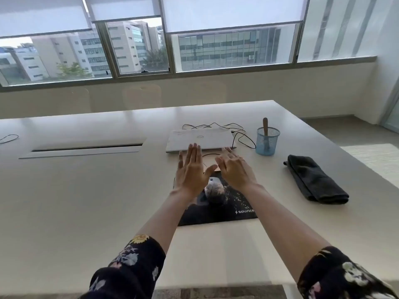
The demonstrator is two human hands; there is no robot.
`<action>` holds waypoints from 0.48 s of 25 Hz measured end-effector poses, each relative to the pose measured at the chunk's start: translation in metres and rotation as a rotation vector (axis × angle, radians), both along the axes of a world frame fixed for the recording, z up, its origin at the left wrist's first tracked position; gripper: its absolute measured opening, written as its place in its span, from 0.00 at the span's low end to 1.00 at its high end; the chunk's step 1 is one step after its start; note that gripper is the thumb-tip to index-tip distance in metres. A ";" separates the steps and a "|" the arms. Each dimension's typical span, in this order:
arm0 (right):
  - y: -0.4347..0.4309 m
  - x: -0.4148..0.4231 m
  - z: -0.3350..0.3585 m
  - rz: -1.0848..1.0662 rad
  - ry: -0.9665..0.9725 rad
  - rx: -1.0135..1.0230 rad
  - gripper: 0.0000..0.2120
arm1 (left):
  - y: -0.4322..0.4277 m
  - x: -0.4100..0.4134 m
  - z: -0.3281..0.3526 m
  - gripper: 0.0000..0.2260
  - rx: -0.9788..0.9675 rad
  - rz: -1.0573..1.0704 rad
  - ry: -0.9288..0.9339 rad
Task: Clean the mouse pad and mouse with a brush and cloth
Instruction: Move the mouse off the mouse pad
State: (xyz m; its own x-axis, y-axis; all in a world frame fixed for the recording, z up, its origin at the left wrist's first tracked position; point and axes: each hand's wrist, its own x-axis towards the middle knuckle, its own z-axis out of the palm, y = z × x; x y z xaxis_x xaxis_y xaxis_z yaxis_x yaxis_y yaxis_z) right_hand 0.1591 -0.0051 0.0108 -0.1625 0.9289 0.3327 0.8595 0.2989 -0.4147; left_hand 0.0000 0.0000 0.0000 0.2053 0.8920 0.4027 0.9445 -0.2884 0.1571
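A black mouse pad (233,210) lies on the white table, with pale crumbs scattered on it. A grey mouse (214,190) dusted with crumbs sits on the pad. My left hand (192,171) and my right hand (234,169) hover flat above the pad's far end, fingers spread, holding nothing. They hide part of the pad. A wooden-handled brush (265,128) stands in a blue mesh cup (267,142) to the right. A folded dark cloth (315,180) lies further right on the table.
A closed white laptop (200,139) lies just beyond my hands, with a black cable (244,138) looping behind and beside it. A cable slot (86,148) is recessed in the table (86,201) at left. Windows run along the far wall.
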 end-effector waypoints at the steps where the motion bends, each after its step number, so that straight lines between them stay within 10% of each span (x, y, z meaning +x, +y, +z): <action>1: -0.001 0.002 -0.004 -0.011 0.017 -0.015 0.22 | -0.004 -0.001 -0.004 0.41 -0.029 0.000 0.012; 12: -0.027 0.021 -0.034 -0.108 0.197 -0.095 0.14 | -0.014 -0.023 -0.034 0.59 -0.356 -0.218 -0.146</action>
State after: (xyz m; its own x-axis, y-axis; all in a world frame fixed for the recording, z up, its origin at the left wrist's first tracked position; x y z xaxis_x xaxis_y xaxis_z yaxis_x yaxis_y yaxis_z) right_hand 0.1803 -0.0317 -0.0231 -0.0018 0.9660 0.2584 0.7842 0.1617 -0.5991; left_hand -0.0227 -0.0141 -0.0337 0.3679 0.9225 0.1167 0.8283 -0.3821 0.4097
